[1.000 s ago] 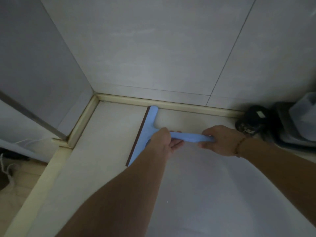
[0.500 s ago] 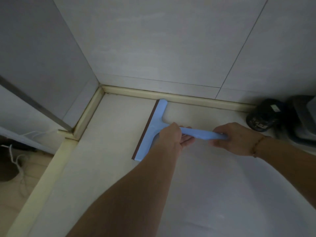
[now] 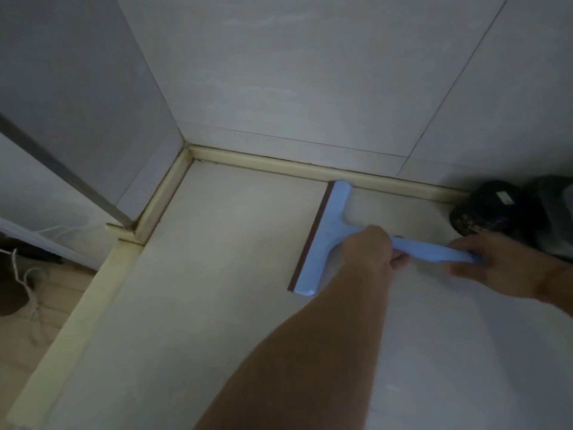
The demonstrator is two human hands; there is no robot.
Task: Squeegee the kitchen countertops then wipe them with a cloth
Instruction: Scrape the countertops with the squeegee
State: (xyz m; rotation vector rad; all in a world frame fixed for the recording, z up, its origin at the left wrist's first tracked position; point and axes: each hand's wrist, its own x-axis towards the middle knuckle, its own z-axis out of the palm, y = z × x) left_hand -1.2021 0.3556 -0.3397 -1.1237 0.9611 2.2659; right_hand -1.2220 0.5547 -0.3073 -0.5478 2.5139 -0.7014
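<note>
I curl my left hand (image 3: 370,251) round the neck of the light-blue plastic T-shaped squeegee (image 3: 325,240) and my right hand (image 3: 496,265) round its handle end, pressing its dark rubber blade flat on the pale stone countertop (image 3: 217,274), top end touching the cream back trim (image 3: 279,164), to reach the edge.

A light blue squeegee (image 3: 325,240) with a dark brown blade lies on the pale beige countertop (image 3: 217,274).

Bare forearms, no sleeves, thin bracelet (image 3: 543,282) on right wrist
</note>
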